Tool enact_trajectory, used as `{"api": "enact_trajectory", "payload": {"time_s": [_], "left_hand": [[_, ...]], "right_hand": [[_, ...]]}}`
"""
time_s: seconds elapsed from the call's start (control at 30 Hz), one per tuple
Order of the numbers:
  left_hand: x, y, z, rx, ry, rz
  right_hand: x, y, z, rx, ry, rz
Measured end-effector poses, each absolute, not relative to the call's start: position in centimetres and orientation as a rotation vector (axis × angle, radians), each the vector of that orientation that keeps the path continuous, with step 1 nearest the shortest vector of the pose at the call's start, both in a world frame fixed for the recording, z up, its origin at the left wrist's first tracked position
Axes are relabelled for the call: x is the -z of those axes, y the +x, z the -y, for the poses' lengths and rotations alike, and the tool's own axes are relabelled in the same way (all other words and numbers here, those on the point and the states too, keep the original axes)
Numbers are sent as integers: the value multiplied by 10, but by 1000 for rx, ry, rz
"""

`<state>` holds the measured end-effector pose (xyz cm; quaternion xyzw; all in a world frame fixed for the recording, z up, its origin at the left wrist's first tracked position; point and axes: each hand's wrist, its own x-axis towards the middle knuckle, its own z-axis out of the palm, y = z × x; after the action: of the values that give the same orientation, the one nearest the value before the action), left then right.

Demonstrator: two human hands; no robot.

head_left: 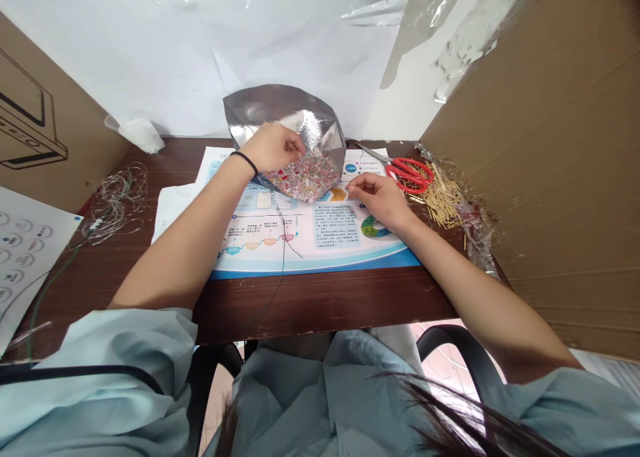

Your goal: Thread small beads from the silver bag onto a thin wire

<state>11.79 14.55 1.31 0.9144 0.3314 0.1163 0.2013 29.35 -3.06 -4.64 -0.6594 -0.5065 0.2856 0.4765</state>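
Place: you're in a makeshift assembly booth.
Walls: cardboard (565,177) stands beside you, with plastic sheet (210,44) taped behind.
Bench: your wooden desk (320,304) carries scissors (409,175), brass pins (440,197) and coiled wire (117,200).

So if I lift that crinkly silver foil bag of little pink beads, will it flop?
Probably floppy: the silver foil bag bends and creases, so it would likely sag. The small pink-and-white beads heaped in its open mouth look loose, so they'd probably slide out.
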Motion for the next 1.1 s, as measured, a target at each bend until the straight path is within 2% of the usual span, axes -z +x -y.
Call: {"api": "enact_trajectory", "payload": {"time_s": [0.23,0.7,0.87,1.0,1.1], "left_hand": [[6,127,-146,-460,2730,-893],[16,136,-140,-375,2661,-1030],[4,136,-132,-466,2215,-903],[-10,137,-112,-419,1688,-696],[-12,135,-101,-361,1508,-588]], "right_hand": [[49,295,30,-721,-1586,1239],[51,296,29,-727,-1546,1235],[50,296,29,-702,-1566,1252],[52,296,29,-699,-1547,1258],[54,297,29,-716,-1534,1261]]}}
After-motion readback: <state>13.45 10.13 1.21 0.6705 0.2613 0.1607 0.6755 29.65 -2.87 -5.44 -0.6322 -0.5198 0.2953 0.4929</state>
